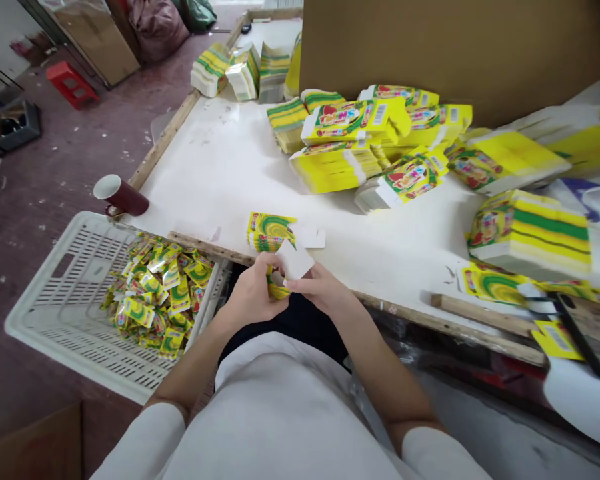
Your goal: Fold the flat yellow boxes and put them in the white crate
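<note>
Just over the table's front edge, my left hand (255, 293) is wrapped round a small yellow cardboard box (297, 260) with its white inner flap standing up. Fingers of my right hand (323, 287) pinch the same box at its flap from the other side. The box looks partly folded, with a gap visible in its end. Right behind my hands lies a small stack of flat printed cartons (270, 230), yellow and green, with a white tab sticking out to the right.
A white plastic basket (45, 313) at left holds many small filled packs (173, 287). A dark red mug (130, 198) stands at the table corner. Bundles of flat cartons (335, 167) lie across the table (205, 167), before a large cardboard sheet (430, 47). A phone (593, 327) lies at right.
</note>
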{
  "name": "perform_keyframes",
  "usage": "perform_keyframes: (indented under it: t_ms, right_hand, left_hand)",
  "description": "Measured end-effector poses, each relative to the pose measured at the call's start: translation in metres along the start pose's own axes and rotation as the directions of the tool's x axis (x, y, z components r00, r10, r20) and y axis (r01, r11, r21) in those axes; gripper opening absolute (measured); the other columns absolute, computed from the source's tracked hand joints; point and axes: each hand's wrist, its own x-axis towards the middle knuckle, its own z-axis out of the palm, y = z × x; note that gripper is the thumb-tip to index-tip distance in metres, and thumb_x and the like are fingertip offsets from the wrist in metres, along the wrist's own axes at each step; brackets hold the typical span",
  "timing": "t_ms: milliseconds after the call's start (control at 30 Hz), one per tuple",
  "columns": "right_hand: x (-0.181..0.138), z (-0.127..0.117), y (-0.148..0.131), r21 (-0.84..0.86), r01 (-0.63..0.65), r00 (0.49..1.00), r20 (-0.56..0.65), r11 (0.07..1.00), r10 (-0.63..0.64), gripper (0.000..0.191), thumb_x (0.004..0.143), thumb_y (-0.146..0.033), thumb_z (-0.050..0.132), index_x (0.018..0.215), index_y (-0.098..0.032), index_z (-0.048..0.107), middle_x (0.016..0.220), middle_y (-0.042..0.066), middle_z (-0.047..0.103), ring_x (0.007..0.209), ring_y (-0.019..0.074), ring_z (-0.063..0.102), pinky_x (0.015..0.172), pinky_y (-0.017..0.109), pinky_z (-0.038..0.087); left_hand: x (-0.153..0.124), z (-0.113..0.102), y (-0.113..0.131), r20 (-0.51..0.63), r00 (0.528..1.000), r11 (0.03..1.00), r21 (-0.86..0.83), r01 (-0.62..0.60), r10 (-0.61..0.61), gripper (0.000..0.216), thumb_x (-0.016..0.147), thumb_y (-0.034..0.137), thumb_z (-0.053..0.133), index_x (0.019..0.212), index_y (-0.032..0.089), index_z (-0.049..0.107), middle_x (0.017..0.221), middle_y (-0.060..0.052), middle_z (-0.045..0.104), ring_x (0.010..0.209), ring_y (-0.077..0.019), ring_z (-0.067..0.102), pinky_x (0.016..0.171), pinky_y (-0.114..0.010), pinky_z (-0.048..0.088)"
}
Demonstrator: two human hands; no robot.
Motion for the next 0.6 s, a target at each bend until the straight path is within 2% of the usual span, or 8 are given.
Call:
perform_keyframes:
  t_ms: [100, 167, 233, 300, 400, 467, 533, 600]
  right_hand:
    - [0.005, 0.0, 0.004, -0.135, 0.044, 0.995, -0.08, 0.99, -0.056, 0.034, 0.067, -0.028, 0.077, 0.1, -0.022, 0.071, 0.096, 0.003, 0.075, 0.096, 0.0248, 0.07, 0.087, 0.038, 0.057]
    - [0.007, 0.001, 0.011, -0.282, 0.119, 0.973, -0.157, 0.952, -0.168, 0.036, 0.076, -0.033, 0.069, 0.109, -0.022, 0.07, 0.106, 0.005, 0.076, 0.108, 0.0281, 0.068, 0.096, 0.044, 0.055]
    - [0.006, 0.003, 0.017, -0.452, 0.193, 0.943, -0.161, 0.871, -0.292, 0.041, 0.087, -0.038, 0.058, 0.125, -0.023, 0.065, 0.12, 0.007, 0.073, 0.122, 0.0289, 0.063, 0.107, 0.048, 0.048]
    - [0.001, 0.006, 0.021, -0.602, 0.272, 0.925, -0.052, 0.751, -0.377, 0.051, 0.093, -0.04, 0.053, 0.141, -0.022, 0.053, 0.139, 0.011, 0.063, 0.136, 0.0286, 0.053, 0.115, 0.05, 0.041]
    - [-0.006, 0.008, 0.025, -0.743, 0.385, 0.889, 0.141, 0.547, -0.435, 0.068, 0.094, -0.032, 0.055, 0.156, -0.021, 0.03, 0.16, 0.013, 0.037, 0.149, 0.0268, 0.036, 0.12, 0.048, 0.035]
    - [-0.007, 0.004, 0.027, -0.789, 0.408, 0.868, 0.181, 0.458, -0.462, 0.065, 0.095, -0.023, 0.05, 0.157, -0.023, 0.031, 0.163, 0.01, 0.033, 0.15, 0.024, 0.034, 0.12, 0.045, 0.037]
    - [-0.005, -0.003, 0.028, -0.802, 0.39, 0.852, 0.129, 0.453, -0.507, 0.057, 0.097, -0.017, 0.043, 0.152, -0.027, 0.04, 0.159, 0.007, 0.041, 0.146, 0.0215, 0.041, 0.12, 0.044, 0.037]
    - [-0.002, -0.011, 0.029, -0.789, 0.362, 0.834, 0.035, 0.497, -0.551, 0.055, 0.098, -0.017, 0.041, 0.152, -0.029, 0.041, 0.155, 0.005, 0.048, 0.143, 0.0209, 0.046, 0.119, 0.044, 0.037]
  left_hand:
    - [-0.001, 0.0, -0.003, 0.026, 1.0, 0.996, 0.086, 0.0, -0.003, 0.048, 0.071, 0.021, 0.066, 0.111, 0.024, 0.039, 0.098, -0.002, 0.062, 0.08, -0.0181, 0.066, 0.069, -0.029, 0.05]
    - [-0.003, 0.0, -0.005, 0.033, 0.999, 0.991, 0.127, 0.038, -0.043, 0.051, 0.072, 0.022, 0.067, 0.115, 0.024, 0.039, 0.105, -0.005, 0.063, 0.087, -0.0202, 0.068, 0.074, -0.031, 0.052]
    - [-0.004, 0.001, -0.007, 0.057, 0.995, 0.987, 0.144, 0.067, -0.076, 0.055, 0.072, 0.022, 0.067, 0.119, 0.024, 0.039, 0.112, -0.007, 0.063, 0.095, -0.0226, 0.069, 0.079, -0.034, 0.054]
    - [-0.004, 0.003, -0.009, 0.098, 0.991, 0.992, 0.105, 0.077, -0.087, 0.061, 0.073, 0.021, 0.066, 0.125, 0.023, 0.036, 0.114, -0.009, 0.063, 0.096, -0.0243, 0.069, 0.079, -0.036, 0.055]
    - [-0.003, 0.009, -0.012, 0.111, 0.993, 1.0, -0.003, 0.03, -0.029, 0.064, 0.075, 0.022, 0.064, 0.131, 0.02, 0.034, 0.122, -0.013, 0.059, 0.101, -0.026, 0.069, 0.084, -0.039, 0.056]
    - [-0.002, 0.011, -0.012, 0.066, 0.998, 1.0, -0.021, 0.002, -0.001, 0.069, 0.075, 0.022, 0.065, 0.135, 0.019, 0.031, 0.131, -0.017, 0.053, 0.113, -0.0277, 0.064, 0.092, -0.041, 0.054]
    - [-0.002, 0.01, -0.01, 0.013, 0.999, 0.999, 0.045, 0.029, -0.029, 0.077, 0.073, 0.022, 0.069, 0.138, 0.017, 0.029, 0.135, -0.02, 0.05, 0.121, -0.0305, 0.059, 0.097, -0.044, 0.051]
    - [-0.003, 0.004, -0.006, -0.022, 0.995, 0.984, 0.147, 0.099, -0.097, 0.072, 0.073, 0.023, 0.071, 0.135, 0.017, 0.035, 0.129, -0.017, 0.054, 0.119, -0.0312, 0.059, 0.097, -0.046, 0.051]
